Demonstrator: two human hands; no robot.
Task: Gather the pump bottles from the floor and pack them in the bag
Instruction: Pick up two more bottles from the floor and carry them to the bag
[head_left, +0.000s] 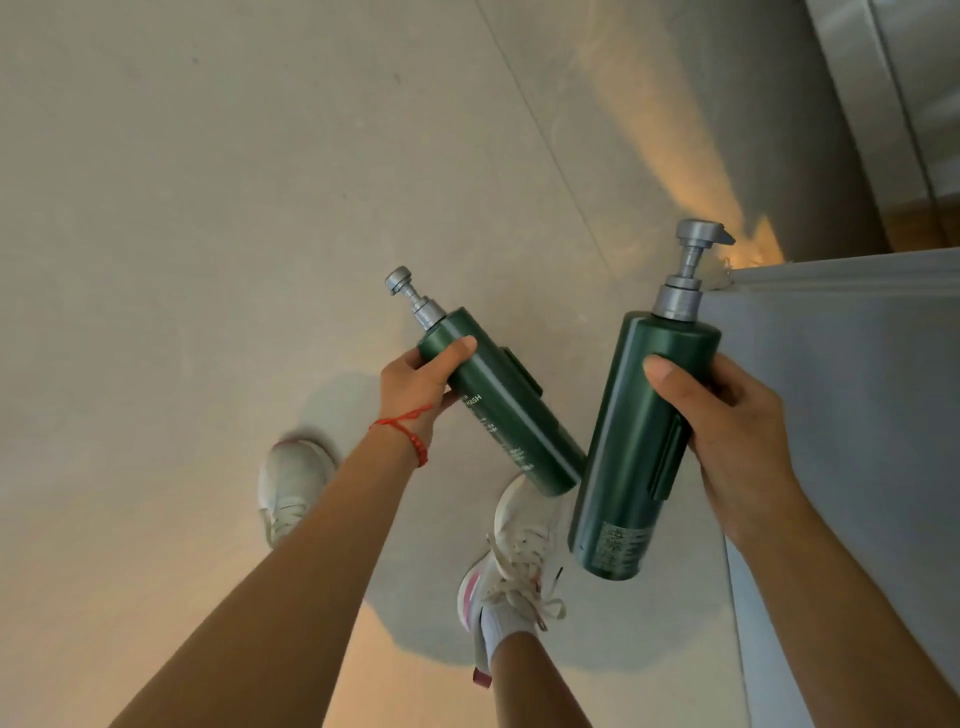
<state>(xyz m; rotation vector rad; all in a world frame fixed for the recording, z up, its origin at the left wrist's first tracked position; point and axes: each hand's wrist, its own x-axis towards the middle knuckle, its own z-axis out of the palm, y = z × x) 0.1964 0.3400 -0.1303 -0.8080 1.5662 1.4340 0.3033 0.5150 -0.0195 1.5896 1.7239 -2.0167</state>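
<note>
Two dark green pump bottles with grey pump heads are held up above the floor. My left hand (423, 387) grips the smaller-looking bottle (506, 410) near its shoulder, and it tilts with its pump toward the upper left. My right hand (727, 431) grips the second bottle (641, 441) around its middle, nearly upright with the pump at the top. The lower ends of the two bottles almost touch. A red string bracelet is on my left wrist. No bag is in view.
The pale tiled floor (208, 234) spreads below, with my two white sneakers (291, 488) on it. A grey flat-topped surface (857, 389) fills the right side, its corner just behind the right bottle. A wall or door frame (883, 104) rises at the upper right.
</note>
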